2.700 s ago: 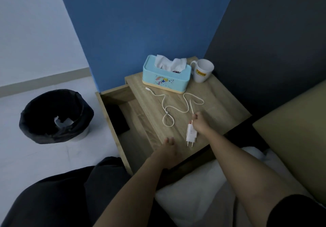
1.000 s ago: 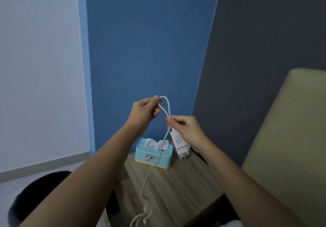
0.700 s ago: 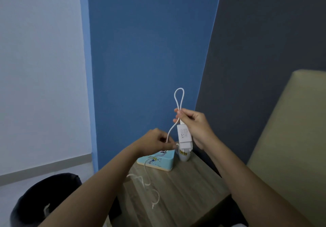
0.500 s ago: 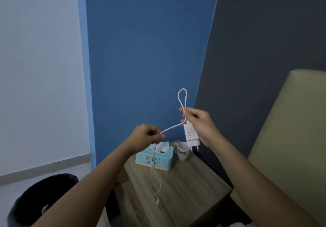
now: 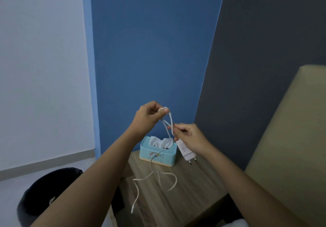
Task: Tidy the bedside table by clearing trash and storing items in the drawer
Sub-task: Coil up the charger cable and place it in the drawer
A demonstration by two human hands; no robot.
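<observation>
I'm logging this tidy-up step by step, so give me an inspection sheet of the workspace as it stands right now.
Surface: wooden bedside table, top mostly bare.
Job's things: white charger plug held above the table; its white cable looped between both hands.
Clutter: blue tissue box at the table's back edge, tissues sticking out.
Grips: left hand pinches the top of the cable loop; right hand holds the plug and cable.
Cables: loose tail dangles in curls above the table, free end lowest.
Surroundings: black-lined bin on the floor at left; blue wall behind; beige headboard at right.
</observation>
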